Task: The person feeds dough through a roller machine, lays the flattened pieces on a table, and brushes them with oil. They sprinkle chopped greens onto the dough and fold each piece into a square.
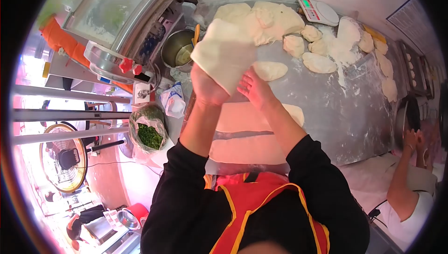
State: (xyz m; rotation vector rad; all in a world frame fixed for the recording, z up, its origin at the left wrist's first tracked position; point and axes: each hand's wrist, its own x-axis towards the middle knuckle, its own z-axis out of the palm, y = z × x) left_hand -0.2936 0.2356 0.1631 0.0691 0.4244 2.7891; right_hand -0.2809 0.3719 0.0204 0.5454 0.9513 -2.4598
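A wide, flat sheet of dough hangs raised over the metal worktop. My left hand is closed on its near end, with the fingers hidden beneath the sheet. Close by the sheet's right edge, my right hand has its fingers spread and nothing in its palm. Two long dough strips, an upper strip and a lower strip, lie flat below my hands. Just beyond my right hand rests an oval piece of dough.
Several dough lumps, loose flour and a digital scale occupy the back. To the left are a dough roller machine, a metal pot and a bag of chopped greens. Another person's hands show at far right.
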